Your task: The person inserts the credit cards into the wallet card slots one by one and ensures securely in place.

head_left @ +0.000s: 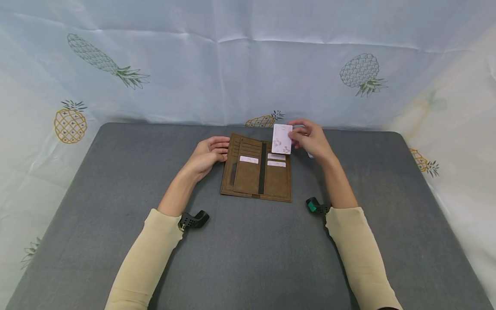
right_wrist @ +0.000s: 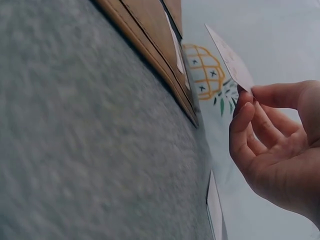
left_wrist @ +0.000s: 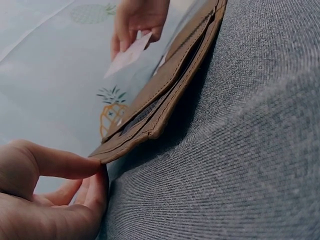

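Card (head_left: 282,138) being pinched by right hand (head_left: 310,140) between thumb and fingertips (right_wrist: 243,107), held raised just over far right corner of open brown wallet (head_left: 256,168). Wallet lying flat on grey table (head_left: 116,181), centre of the mat. Left hand (head_left: 209,154) resting on wallet's left edge, fingers (left_wrist: 70,166) fairly straight and together, pressing the flap edge, gripping nothing.

Judging the step as card handling at the right-side slots: doing it well probably meaning keeping the pinch near card's outer edge so the leading edge stays free, lining that edge square with a slot mouth, sliding shallow rather than steep. Keeping left hand pressing down so wallet not skating or flipping shut. Avoiding the two slots already showing pale cards (head_left: 276,160); another pale card (head_left: 249,159) sitting on the middle flap.

Hard to make out: whether card going in or coming out, not telling from these views. Print on card too small to read. Second small white card (right_wrist: 214,205) lying on table beside right hand, mostly hidden behind that hand in head view. Slot depth hidden. Left thumb position unclear in head view. Black wrist mounts (head_left: 193,220) at both sleeves (head_left: 155,245), partly cut off.
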`<state>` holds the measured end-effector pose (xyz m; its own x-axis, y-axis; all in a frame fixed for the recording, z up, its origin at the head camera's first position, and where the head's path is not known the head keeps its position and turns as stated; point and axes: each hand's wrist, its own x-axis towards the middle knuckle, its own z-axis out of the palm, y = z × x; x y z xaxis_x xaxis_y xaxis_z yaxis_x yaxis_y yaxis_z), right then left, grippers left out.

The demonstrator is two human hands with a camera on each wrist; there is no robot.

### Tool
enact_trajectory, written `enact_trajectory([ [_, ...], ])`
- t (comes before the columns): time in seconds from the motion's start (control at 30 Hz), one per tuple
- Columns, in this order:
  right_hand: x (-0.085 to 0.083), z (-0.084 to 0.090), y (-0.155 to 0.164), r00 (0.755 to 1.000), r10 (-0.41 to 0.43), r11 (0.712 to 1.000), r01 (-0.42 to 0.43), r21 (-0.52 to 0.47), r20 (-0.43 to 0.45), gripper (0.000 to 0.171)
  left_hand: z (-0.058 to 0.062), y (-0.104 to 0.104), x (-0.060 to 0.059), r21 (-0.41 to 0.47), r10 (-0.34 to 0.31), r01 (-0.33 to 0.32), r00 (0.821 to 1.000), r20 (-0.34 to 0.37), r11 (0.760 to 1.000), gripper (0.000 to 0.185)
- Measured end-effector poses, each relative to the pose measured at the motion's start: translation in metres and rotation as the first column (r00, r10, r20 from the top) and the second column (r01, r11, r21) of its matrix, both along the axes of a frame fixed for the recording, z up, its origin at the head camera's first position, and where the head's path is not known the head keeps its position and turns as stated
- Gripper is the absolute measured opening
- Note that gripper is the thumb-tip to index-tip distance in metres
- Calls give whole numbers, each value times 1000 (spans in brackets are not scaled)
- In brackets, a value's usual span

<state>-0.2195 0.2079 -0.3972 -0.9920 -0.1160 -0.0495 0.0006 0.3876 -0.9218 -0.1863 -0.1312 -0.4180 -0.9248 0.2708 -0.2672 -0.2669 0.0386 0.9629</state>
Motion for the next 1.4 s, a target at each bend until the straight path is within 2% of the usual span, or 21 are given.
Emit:
enact_trajectory([
  [0.37,-2,-6,-33,996,85,996,-84,23,-41,37,-1,0,0,-15,3,-3,1000,-2,1000,67],
  [0.6,-5,-6,-44,992,99,993,-93,68,-81,35,-2,2,-2,-10,2,-2,1000,-5,1000,66],
  [0.93,-10,-4,-66,969,202,973,-182,139,-144,31,-2,1,-1,-9,17,-17,1000,3,1000,67],
  [1.13,-9,-3,-76,962,237,963,-214,163,-138,31,-3,1,-2,-10,24,-24,1000,2,1000,67],
  [1.4,-7,-5,-76,969,225,963,-206,173,-102,30,-2,2,-2,-17,20,-20,1000,-1,1000,67],
])
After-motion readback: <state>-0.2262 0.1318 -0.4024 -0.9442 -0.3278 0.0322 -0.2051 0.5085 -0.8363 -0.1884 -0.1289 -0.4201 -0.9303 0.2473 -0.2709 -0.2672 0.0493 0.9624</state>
